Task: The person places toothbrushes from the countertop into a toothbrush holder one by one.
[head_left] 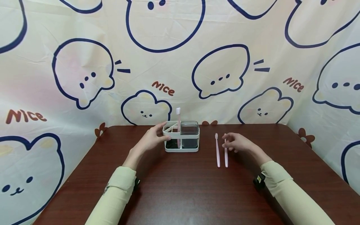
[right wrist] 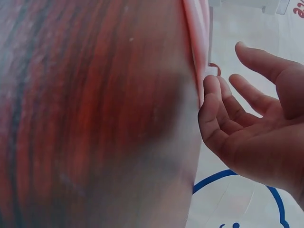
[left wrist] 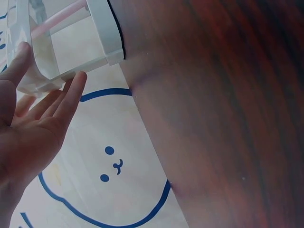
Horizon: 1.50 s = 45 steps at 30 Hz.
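Observation:
A white toothbrush holder stands near the back of the table, with a pink toothbrush upright in its left part and a clear cup in its right. My left hand holds the holder's left side, thumb at the front and fingers round the side, as the left wrist view also shows. Right of the holder, two pink toothbrushes lie side by side, a left one and a right one. Over the right one's head end hovers my right hand, fingers loosely bent, thumb apart from them in the right wrist view.
The dark brown wooden table reaches back to a cartoon-printed cloth hanging close behind the holder. More of this cloth hangs at both sides. Dark wrist devices sit at both cuffs, the right one low over the table.

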Available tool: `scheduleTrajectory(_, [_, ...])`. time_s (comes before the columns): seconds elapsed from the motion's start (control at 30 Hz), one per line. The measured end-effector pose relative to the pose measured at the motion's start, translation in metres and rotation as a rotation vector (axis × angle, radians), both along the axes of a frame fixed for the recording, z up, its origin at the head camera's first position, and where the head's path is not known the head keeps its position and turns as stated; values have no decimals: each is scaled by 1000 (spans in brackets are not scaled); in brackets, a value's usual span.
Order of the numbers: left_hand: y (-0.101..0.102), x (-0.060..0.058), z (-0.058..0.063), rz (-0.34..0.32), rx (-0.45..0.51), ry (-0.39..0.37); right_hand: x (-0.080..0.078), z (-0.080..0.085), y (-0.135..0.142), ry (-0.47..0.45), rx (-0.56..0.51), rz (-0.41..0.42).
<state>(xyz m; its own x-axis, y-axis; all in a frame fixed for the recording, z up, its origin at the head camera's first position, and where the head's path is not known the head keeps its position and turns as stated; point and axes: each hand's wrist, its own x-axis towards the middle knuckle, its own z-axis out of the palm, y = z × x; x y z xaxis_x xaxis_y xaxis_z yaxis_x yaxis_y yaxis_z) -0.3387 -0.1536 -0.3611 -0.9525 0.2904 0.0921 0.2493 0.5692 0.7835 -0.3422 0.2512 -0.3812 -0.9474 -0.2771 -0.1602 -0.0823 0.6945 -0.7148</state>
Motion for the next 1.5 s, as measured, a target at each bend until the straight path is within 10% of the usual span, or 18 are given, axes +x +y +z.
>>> scheduleTrajectory(0.93, [-1, -1, 1, 15, -13, -5, -5, -7, -7, -21, 117, 29])
scheduleTrajectory(1.5, [1, -1, 1, 7, -11, -9, -1, -10, -5, -44, -12, -30])
